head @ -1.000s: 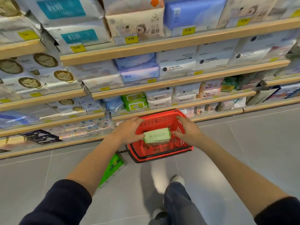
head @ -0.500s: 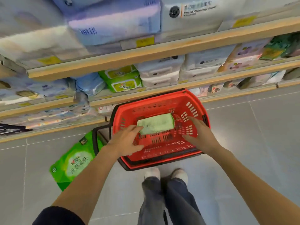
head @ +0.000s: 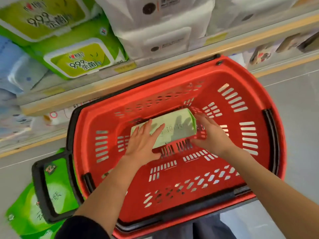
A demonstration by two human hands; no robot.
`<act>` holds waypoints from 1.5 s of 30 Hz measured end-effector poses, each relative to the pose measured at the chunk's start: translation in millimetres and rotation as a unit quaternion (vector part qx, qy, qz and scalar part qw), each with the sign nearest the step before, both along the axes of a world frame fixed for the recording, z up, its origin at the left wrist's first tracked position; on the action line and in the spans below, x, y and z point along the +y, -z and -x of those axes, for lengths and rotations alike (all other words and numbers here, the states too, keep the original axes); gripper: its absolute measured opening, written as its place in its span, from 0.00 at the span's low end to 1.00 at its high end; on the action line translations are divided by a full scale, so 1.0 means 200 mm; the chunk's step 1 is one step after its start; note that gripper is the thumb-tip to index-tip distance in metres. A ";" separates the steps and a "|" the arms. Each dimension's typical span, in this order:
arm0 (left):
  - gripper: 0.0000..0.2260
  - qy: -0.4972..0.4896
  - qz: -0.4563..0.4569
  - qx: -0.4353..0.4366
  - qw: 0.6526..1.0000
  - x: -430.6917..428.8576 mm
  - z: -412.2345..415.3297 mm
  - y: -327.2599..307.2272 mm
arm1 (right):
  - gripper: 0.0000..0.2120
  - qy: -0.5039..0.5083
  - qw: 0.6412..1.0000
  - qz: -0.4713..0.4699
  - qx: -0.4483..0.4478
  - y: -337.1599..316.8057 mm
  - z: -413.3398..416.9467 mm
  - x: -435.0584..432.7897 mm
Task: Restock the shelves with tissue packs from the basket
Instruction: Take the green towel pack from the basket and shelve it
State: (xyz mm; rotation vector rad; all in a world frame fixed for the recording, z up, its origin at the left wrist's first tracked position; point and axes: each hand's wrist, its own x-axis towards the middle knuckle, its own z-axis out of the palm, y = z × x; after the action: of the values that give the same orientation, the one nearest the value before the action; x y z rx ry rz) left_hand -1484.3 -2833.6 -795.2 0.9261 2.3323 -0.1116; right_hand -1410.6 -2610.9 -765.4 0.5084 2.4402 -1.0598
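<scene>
Hands reach down into the red basket (head: 259, 104), where the last pale green tissue pack (head: 172, 128) lies flat on the bottom. Your left hand (head: 143, 142) rests spread on its near end, fingers uncurled; your right hand (head: 212, 135) sits at its far end, fingers loose, nothing gripped yet, probably bracketing it to lift toward the shelf (head: 120, 80).

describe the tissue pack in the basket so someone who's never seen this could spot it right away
Find the red basket on the floor before the shelves. On its bottom lies one pale green tissue pack, flat, with the left hand on it and the right hand at its other end. The green packs on the shelf are far brighter.
</scene>
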 end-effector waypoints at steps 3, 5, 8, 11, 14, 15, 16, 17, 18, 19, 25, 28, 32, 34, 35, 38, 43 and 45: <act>0.52 0.026 0.006 0.031 0.999 0.03 0.01 0.15 | 0.36 -0.002 1.000 -0.001 -0.019 0.14 0.01 0.01; 0.56 0.051 0.030 0.047 0.997 0.05 0.01 0.23 | 0.37 -0.006 1.000 0.001 -0.030 0.20 0.00 0.01; 0.58 0.061 0.060 0.080 0.993 0.06 0.00 0.31 | 0.38 -0.005 1.000 0.007 -0.027 0.25 -0.03 0.00; 0.57 0.060 0.069 0.129 0.987 0.08 0.00 0.34 | 0.37 0.006 1.000 0.021 -0.020 0.28 -0.06 0.00; 0.55 0.059 0.070 0.136 0.987 0.09 0.01 0.32 | 0.37 0.004 0.999 0.036 -0.024 0.27 -0.09 -0.01; 0.55 0.057 0.072 0.133 0.987 0.10 0.01 0.31 | 0.37 0.004 0.999 0.039 -0.025 0.26 -0.10 0.00; 0.54 0.054 0.074 0.131 0.987 0.10 0.01 0.29 | 0.38 0.007 0.999 0.040 -0.027 0.24 -0.11 0.00; 0.52 0.051 0.075 0.131 0.987 0.10 0.00 0.27 | 0.38 0.012 0.999 0.040 -0.028 0.22 -0.12 0.01; 0.51 0.047 0.077 0.132 0.987 0.11 -0.01 0.25 | 0.38 0.016 0.999 0.040 -0.029 0.20 -0.12 0.01; 0.50 0.044 0.080 0.134 0.987 0.10 -0.02 0.22 | 0.38 0.020 0.999 0.040 -0.027 0.17 -0.13 0.01; 0.46 -0.021 0.056 0.133 0.989 0.07 -0.02 -0.05 | 0.37 0.023 0.998 0.053 0.010 -0.08 -0.16 0.01; 0.47 -0.054 0.033 0.118 0.991 0.04 -0.02 -0.26 | 0.37 0.019 0.998 0.057 0.020 -0.25 -0.17 0.02; 0.46 -0.124 -0.017 0.093 0.988 0.01 -0.05 -0.61 | 0.39 0.015 0.998 0.056 0.017 -0.52 -0.20 0.03; 0.48 -0.158 -0.046 0.082 0.983 -0.03 -0.06 -0.79 | 0.40 0.011 0.998 0.057 0.013 -0.67 -0.21 0.04; 0.50 -0.179 -0.065 0.070 0.979 -0.05 -0.07 -0.88 | 0.40 0.008 0.998 0.056 0.013 -0.75 -0.22 0.04; 0.52 -0.246 -0.114 0.047 0.961 -0.10 -0.09 -1.16 | 0.41 0.000 0.998 0.062 0.032 -0.99 -0.24 0.04; 0.50 -0.308 -0.207 0.041 0.928 -0.11 -0.14 -1.62 | 0.41 -0.021 0.996 0.067 0.063 -1.39 -0.27 0.00; 0.51 -0.312 -0.242 0.045 0.918 -0.11 -0.15 -1.79 | 0.41 -0.027 0.995 0.067 0.076 -1.55 -0.28 -0.02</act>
State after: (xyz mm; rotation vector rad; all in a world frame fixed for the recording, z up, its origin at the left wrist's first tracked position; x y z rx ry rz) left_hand -1453.4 -2855.9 -436.7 0.3380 2.6771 0.7254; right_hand -1355.2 -2615.2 -454.5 0.3272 2.4746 -1.2705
